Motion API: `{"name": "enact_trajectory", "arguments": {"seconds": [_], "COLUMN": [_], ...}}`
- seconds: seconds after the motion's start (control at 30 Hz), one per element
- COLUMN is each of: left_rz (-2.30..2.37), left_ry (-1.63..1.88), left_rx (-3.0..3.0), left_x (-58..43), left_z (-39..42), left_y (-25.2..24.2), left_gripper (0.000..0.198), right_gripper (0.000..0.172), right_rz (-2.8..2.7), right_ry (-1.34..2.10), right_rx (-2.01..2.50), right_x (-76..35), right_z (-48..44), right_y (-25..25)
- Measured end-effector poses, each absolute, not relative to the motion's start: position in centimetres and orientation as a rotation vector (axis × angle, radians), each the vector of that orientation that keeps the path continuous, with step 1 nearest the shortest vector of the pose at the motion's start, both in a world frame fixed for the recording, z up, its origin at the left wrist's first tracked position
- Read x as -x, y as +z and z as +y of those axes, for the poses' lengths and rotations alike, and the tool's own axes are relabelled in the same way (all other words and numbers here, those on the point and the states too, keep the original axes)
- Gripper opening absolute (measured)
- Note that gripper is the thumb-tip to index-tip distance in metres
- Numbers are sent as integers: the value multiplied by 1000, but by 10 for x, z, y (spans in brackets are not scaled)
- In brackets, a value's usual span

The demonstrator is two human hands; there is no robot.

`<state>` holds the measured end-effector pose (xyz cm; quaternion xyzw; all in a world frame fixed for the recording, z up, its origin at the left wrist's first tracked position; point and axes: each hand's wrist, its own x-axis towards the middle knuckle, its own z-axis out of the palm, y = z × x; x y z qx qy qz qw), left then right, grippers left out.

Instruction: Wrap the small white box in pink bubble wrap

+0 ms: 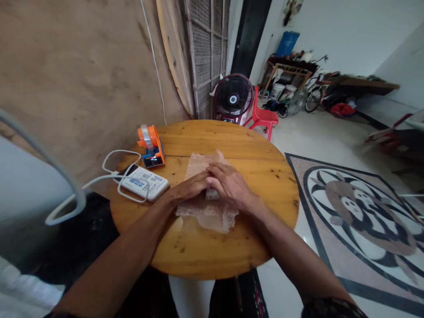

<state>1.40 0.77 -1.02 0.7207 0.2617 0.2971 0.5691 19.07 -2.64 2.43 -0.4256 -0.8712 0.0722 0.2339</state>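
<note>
A sheet of bubble wrap [205, 212] lies in the middle of a round wooden table [258, 221]. My left hand [190, 187] and my right hand [228, 183] rest on it side by side, fingertips meeting. The fingers of both curl down and press together on a small wrapped object [212, 193] that shows only as a pale edge beneath them. What that object is cannot be made out.
An orange tape dispenser [151, 143] stands at the table's back left. A white power bank [143, 182] with a white cable [109, 168] lies next to it. A fan [233, 99] and a red plastic chair [263, 115] stand behind the table, against a brown wall.
</note>
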Motion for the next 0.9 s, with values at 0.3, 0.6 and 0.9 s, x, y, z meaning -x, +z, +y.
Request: {"name": "enact_trajectory", "arguments": {"seconds": [0.3,0.6,0.9], "left_rz": [590,393,474], "left_ry": [543,583,614], "left_rx": [-1474,-1539,-1502], "left_x": [-10,-14,-16], "left_z": [9,7,1], "left_y": [-8,3,7], "left_gripper": [68,81,79], "right_gripper": [33,38,41], "right_rz": [-2271,-2078,-2258], "right_ry": [265,822,1111], "right_rx": [1647,1284,945], "right_x": [-224,-229,-229], "right_z": [-2,-2,-12], "right_y": [17,15,37]}}
